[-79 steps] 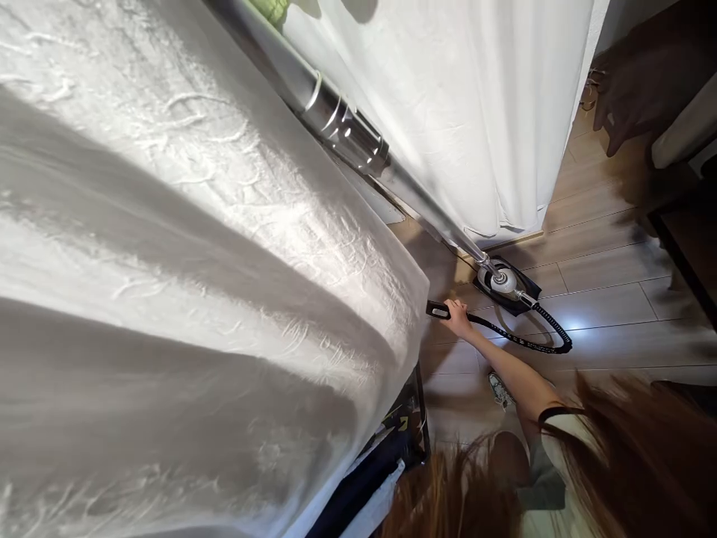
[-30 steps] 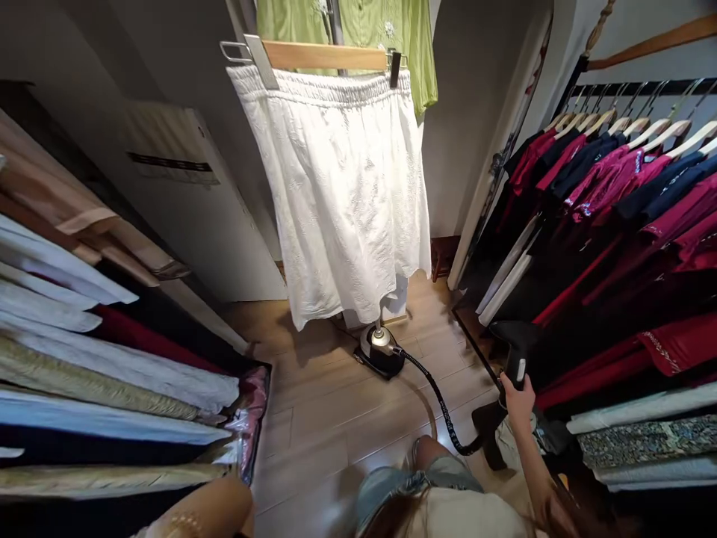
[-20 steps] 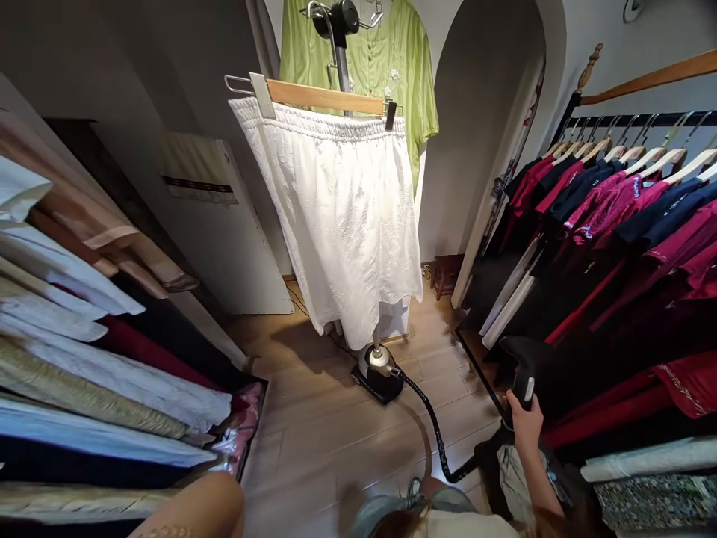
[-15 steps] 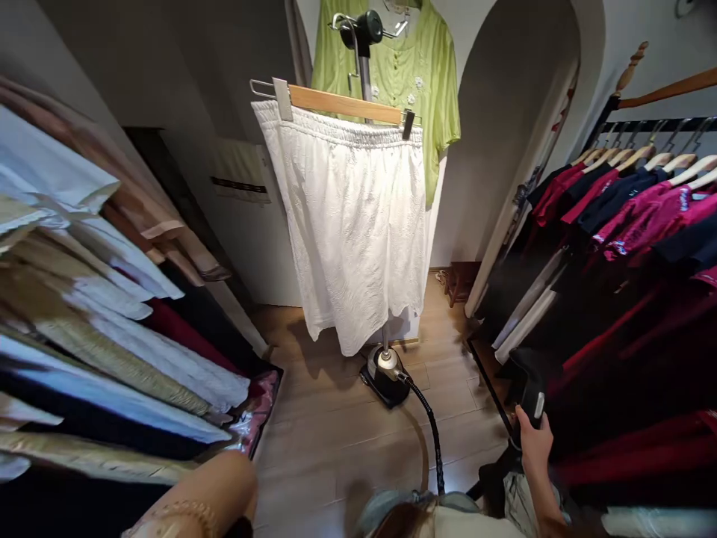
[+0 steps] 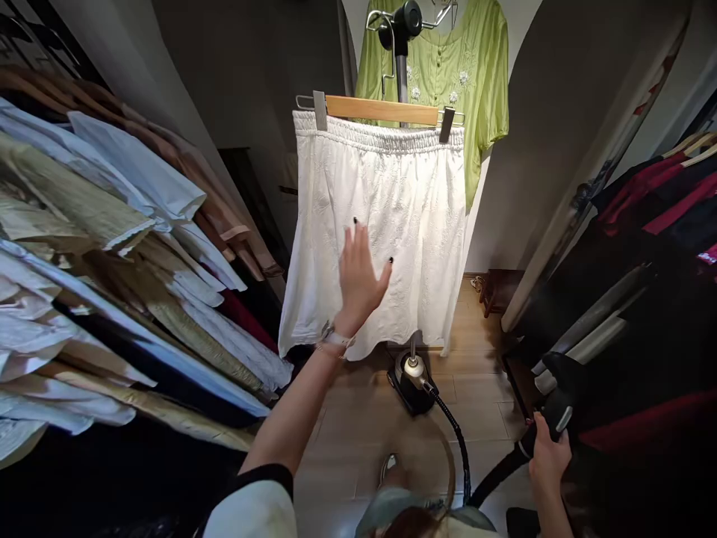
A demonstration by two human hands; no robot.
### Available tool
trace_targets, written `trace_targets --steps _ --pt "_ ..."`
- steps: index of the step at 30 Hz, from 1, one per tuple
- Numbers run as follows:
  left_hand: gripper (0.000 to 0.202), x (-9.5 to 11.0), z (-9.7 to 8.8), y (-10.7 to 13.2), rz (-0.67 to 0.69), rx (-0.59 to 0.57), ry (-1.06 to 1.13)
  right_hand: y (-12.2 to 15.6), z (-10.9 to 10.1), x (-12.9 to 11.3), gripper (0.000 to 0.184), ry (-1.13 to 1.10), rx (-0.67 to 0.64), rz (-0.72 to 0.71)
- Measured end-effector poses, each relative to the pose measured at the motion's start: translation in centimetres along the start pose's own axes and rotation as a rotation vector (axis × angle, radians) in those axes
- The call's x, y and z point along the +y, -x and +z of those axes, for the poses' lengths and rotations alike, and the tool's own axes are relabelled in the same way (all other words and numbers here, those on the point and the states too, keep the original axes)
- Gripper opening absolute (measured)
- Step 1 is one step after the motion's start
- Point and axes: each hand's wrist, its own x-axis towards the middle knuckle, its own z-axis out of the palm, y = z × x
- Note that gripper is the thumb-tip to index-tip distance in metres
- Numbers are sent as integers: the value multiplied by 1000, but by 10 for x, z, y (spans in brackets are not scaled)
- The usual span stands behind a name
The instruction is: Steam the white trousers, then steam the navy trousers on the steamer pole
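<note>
Left hand [image 5: 361, 276]: fingers spread wide, palm toward the cloth, holding nothing; whether they touched it could not be told.
White garment [image 5: 403, 202]: hung upright below the wooden clip hanger [image 5: 386, 110], waistband up, hem down, long axis vertical; it looked light, soft and easily creased, best held flat at a side edge or the hem.
Black hose [image 5: 498, 477]: seemed bendy, likely to drag a little.
Right hand [image 5: 549, 448]: fingers narrow, wrapped around the handle of the black steamer head [image 5: 565, 373].
Steamer head: stiff, probably smooth, best gripped by that handle; its long axis slanted forward and slightly right.
</note>
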Motion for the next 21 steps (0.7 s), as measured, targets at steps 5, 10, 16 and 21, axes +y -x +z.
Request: trace_targets --steps 5,10,16,21 --pt "72 -53 102 -60 193 -248 -151 4 44 -11 69 -23 23 5" --pt "66 -108 149 0 549 -759 -133 14 78 -24 68 -95 132 2" --pt "64 -114 181 20 613 -588 -31 11 105 -52 67 -67 249 -7" --pt "66 -83 195 7 599 -721 -9 -11 139 -121 59 -339 208 -127"
